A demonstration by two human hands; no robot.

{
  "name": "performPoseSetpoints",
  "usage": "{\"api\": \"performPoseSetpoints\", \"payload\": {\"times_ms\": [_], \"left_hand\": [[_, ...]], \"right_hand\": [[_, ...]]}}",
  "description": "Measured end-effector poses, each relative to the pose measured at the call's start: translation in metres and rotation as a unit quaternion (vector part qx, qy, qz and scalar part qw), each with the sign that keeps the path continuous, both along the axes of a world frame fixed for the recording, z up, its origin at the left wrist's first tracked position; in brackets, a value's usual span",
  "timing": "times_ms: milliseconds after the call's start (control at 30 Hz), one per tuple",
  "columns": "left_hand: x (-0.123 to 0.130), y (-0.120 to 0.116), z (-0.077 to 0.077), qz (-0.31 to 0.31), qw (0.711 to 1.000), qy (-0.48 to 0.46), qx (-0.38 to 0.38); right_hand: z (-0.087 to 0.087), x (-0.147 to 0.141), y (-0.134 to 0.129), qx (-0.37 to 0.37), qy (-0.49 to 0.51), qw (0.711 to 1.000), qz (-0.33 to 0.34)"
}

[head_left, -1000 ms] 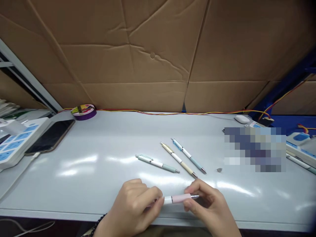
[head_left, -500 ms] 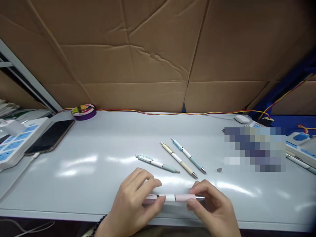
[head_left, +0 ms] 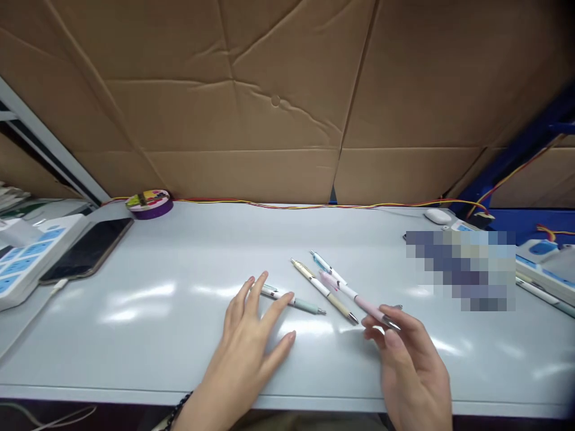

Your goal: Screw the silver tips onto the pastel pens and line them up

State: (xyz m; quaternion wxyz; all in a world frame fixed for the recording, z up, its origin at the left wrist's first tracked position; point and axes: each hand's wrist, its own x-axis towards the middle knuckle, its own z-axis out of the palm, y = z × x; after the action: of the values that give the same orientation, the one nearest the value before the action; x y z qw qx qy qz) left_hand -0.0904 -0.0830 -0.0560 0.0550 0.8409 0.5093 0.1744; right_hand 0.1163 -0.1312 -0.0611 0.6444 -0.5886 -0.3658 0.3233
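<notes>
My right hand (head_left: 406, 353) holds a pink and white pen (head_left: 362, 301) by its silver-tipped end. The pen slants up and left, over part of a blue-clipped pen (head_left: 330, 267). My left hand (head_left: 249, 341) has its fingers spread, the fingertips at a mint and white pen (head_left: 303, 303) and partly covering it. Between the two hands a cream and gold pen (head_left: 326, 292) lies diagonally on the grey table (head_left: 179, 347).
A phone (head_left: 90, 248) on a cable and a power strip (head_left: 38, 257) are at left. A round purple tin (head_left: 150, 205) sits by the cardboard (head_left: 251, 120). At right are a blurred patch (head_left: 462, 269), a white case (head_left: 438, 216) and another power strip (head_left: 548, 275).
My left hand has let go of the pink pen, opened and moved up to the mint pen. My right hand has raised the pink pen away from the front edge and turned it diagonal.
</notes>
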Motion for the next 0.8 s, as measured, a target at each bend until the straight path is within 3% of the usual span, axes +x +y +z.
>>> {"api": "performPoseSetpoints", "payload": {"times_ms": [800], "left_hand": [[0.0007,0.0005,0.0003,-0.020,1.000,-0.019,-0.013]], "right_hand": [[0.0064,-0.0065,0.0055,-0.008,0.004,0.997,0.075]]}}
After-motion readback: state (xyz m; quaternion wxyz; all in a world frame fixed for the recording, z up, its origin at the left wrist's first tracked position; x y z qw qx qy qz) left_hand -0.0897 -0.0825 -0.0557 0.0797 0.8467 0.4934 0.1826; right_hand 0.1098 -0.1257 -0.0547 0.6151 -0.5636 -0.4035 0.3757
